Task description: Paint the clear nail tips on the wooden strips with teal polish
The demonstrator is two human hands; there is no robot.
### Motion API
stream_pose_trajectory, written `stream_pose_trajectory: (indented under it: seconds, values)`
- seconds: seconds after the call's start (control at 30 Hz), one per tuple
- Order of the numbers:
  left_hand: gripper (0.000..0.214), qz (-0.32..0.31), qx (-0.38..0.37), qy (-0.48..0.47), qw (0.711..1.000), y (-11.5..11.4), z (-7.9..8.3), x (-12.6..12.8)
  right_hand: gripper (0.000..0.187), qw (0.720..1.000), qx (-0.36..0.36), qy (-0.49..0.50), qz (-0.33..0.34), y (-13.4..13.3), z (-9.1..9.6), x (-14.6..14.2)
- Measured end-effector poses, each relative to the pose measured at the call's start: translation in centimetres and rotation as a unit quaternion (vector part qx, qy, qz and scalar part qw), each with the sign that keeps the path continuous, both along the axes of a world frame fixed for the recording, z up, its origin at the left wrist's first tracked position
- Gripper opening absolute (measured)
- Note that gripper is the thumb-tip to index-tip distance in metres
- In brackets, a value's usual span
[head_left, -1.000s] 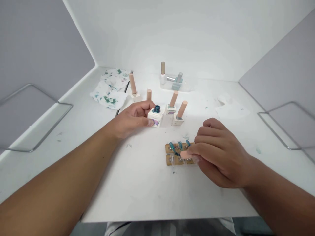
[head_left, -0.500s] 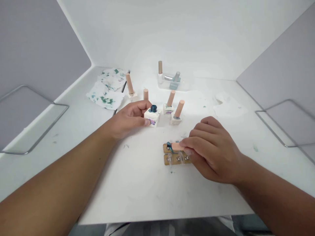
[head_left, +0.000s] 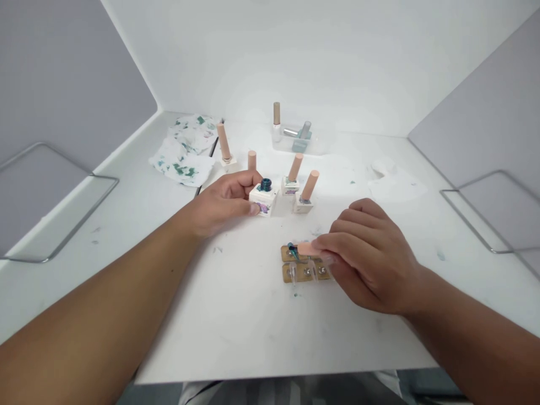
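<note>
Between thumb and fingers, my left hand (head_left: 230, 203) grips an uncapped white nail polish bottle (head_left: 264, 201) with dark teal polish around its neck. My right hand (head_left: 371, 259) pinches the peach handle of a nail polish brush (head_left: 307, 248), which points left. Its bristle end lies over a teal-coated nail tip (head_left: 294, 254) on the far row of a wooden nail stand (head_left: 299, 274); whether they touch I cannot tell. Clear nail tips (head_left: 293, 272) sit on the near row beside round metal studs. My right fingers hide the stand's right end.
Capped peach-topped bottles stand beyond my hands, including one bottle (head_left: 306, 197) right of the open one. A clear tray (head_left: 318, 147) at the back holds more bottles. Polish-stained tissues (head_left: 185, 163) lie back left. Wire brackets (head_left: 498, 247) flank the table.
The brush in my right hand has shifted slightly right along the teal nail tip. My left hand keeps its hold on the bottle; the whole view has moved a little.
</note>
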State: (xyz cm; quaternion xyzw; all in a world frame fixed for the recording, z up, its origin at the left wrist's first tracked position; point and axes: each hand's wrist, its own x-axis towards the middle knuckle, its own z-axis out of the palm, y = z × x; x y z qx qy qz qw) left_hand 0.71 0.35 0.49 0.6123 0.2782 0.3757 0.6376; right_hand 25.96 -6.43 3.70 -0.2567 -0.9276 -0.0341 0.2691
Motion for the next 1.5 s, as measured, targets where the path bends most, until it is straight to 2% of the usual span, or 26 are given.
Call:
stream_pose_trajectory:
  seconds: [0.3, 0.6, 0.83, 1.07, 1.33, 1.4, 1.5]
  values:
    - [0.027, 0.004, 0.003, 0.009, 1.0, 0.1, -0.1, 0.0, 0.014, 0.997, -0.044, 0.014, 0.057, -0.3, 0.5, 0.4]
    - [0.024, 0.01, 0.001, -0.001, 1.0, 0.1, 0.1, 0.1, 0.009, 1.0, 0.003, 0.005, -0.007, -0.1, -0.1, 0.0]
    - [0.025, 0.007, -0.004, 0.006, 1.0, 0.0, 0.2, 0.1, 0.01, 0.999, -0.021, 0.022, 0.037, -0.2, 0.4, 0.3]
    - [0.025, 0.011, -0.011, -0.004, 1.0, 0.0, 0.1, 0.0, 0.006, 0.999, 0.008, 0.009, -0.043, 0.1, -0.3, -0.5]
    - [0.025, 0.018, -0.011, 0.011, 1.0, 0.0, 0.2, 0.1, 0.01, 0.999, -0.03, 0.019, 0.035, -0.2, 0.3, 0.2]
    - [0.026, 0.019, -0.01, 0.012, 1.0, 0.0, 0.1, 0.0, 0.01, 0.999, -0.029, 0.025, 0.033, -0.2, 0.5, 0.3]
    - [0.026, 0.015, -0.007, 0.011, 1.0, 0.1, 0.0, 0.0, 0.007, 0.999, -0.018, 0.024, -0.009, -0.1, 0.3, 0.1]
